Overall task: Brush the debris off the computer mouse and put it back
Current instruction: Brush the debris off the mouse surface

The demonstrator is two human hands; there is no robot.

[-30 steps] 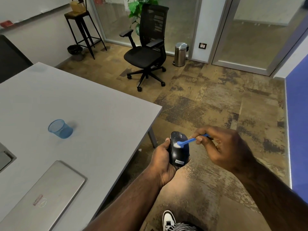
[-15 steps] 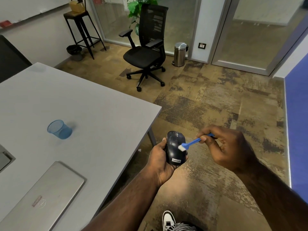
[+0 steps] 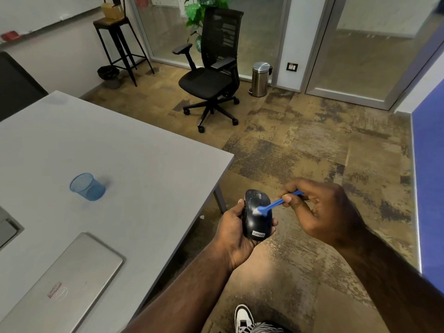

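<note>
Gripping the glossy black computer mouse (image 3: 257, 216) from its left side, the left hand (image 3: 234, 233) curls its fingers under and around the body, fingertips showing at the right edge, and holds it in the air off the near right edge of the grey counter (image 3: 134, 164), above the mottled brown carpeted floor (image 3: 312, 145). The right hand (image 3: 319, 210) pinches the handle of the small blue plastic brush (image 3: 276, 205) between thumb and forefinger; its white bristle head rests on the top of the mouse near the middle, the handle slanting up to the right.

On the counter, a blue mesh cup (image 3: 87, 187) lies on its side well back from the edge, and a closed silver laptop (image 3: 64, 284) sits at the near left, its corner close to the counter's front edge. Between the counter's corner and the black wheeled office chair (image 3: 211, 78) the floor lies open. A steel pedal bin (image 3: 260, 79) stands by the glass partition, beside the chair. A blue wall panel (image 3: 430, 188) bounds the right side, near the right forearm.
</note>
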